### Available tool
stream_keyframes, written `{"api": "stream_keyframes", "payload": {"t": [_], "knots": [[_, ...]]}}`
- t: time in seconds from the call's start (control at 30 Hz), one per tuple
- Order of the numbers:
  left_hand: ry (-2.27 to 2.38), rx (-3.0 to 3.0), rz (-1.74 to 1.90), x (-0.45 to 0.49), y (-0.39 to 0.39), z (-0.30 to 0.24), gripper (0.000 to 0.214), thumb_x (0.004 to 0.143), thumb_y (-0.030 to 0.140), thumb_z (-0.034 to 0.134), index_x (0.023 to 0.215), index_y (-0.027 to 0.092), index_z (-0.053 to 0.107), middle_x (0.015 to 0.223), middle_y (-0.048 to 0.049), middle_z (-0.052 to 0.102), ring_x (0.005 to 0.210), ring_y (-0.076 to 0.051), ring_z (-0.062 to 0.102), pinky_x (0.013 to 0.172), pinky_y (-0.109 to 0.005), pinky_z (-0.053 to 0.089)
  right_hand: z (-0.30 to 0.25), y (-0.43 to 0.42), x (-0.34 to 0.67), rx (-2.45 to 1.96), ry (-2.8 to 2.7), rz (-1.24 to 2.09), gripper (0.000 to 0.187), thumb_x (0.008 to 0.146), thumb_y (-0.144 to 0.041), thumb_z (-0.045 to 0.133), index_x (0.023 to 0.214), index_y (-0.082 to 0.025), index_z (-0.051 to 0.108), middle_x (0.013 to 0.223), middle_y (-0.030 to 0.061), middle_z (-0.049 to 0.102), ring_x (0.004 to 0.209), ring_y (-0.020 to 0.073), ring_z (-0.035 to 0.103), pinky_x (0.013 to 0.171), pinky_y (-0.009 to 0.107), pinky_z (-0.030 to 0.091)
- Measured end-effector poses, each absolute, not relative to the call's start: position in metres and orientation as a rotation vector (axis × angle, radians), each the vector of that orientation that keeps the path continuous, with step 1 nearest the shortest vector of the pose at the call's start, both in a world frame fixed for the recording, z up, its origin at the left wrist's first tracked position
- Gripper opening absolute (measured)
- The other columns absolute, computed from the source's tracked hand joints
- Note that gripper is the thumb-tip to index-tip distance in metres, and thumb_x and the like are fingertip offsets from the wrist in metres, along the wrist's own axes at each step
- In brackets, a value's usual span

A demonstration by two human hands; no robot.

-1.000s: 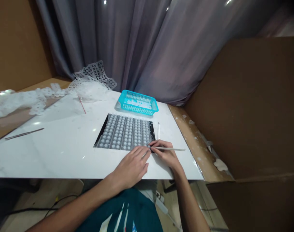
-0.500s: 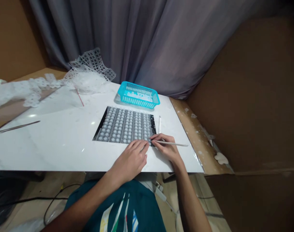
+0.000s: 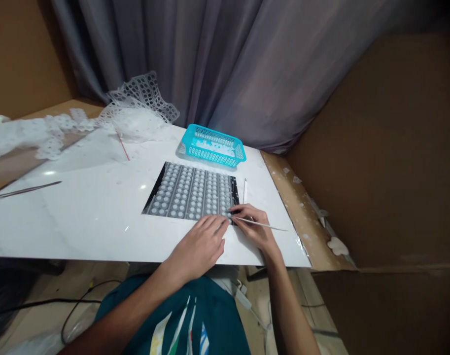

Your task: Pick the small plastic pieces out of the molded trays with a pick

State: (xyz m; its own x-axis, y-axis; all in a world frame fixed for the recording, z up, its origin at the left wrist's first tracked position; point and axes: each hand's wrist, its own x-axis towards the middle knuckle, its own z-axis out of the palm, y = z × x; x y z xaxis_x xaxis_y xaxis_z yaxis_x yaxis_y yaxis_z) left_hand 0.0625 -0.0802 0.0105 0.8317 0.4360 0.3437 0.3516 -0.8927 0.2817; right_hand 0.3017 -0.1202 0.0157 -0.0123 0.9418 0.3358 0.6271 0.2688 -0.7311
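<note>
Dot sheet (image 3: 191,192) on table (image 3: 80,222), R hand (image 3: 256,229) pinching thin tool (image 3: 263,225), L hand (image 3: 200,246) open, flat, empty.

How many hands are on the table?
2. The left hand rests at the near edge of the dotted sheet; the right hand, beside it, holds a thin tool.

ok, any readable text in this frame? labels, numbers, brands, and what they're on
No text can be read in this frame.
dark sheet: only rows of pale round dots, no lettering.
blue basket: no label shows.
shirt: coloured stripes, no letters in view.
thin tool in the right hand: too thin to show any marking.
</note>
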Motion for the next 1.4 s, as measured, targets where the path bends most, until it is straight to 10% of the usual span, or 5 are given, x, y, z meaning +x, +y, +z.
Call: {"api": "stream_keyframes", "payload": {"t": [0.47,1.4], "knots": [[0.621,2.783,0.675,0.067,-0.079,0.006,0.035,0.108,0.021,0.047,0.141,0.014,0.058,0.143,-0.0150,0.066,0.139,-0.029,0.058,0.121,-0.047,0.041,0.014,-0.123,0.285,-1.598,-2.055,0.073,0.020,0.105,-0.020,0.058,0.097,-0.027,0.075,0.117,0.0082,0.080,0.116,0.0289,0.068,0.087,0.041,0.061],[0.619,2.873,0.684,0.066,-0.086,0.002,0.047,0.105,0.019,0.051,0.151,0.009,0.050,0.154,-0.0212,0.059,0.147,-0.034,0.053,0.123,-0.050,0.040,0.008,-0.145,0.289,-1.555,-1.441,0.636,0.016,0.097,-0.038,0.077,0.091,-0.024,0.080,0.111,0.0103,0.082,0.102,0.0282,0.077,0.095,0.042,0.061]]}}
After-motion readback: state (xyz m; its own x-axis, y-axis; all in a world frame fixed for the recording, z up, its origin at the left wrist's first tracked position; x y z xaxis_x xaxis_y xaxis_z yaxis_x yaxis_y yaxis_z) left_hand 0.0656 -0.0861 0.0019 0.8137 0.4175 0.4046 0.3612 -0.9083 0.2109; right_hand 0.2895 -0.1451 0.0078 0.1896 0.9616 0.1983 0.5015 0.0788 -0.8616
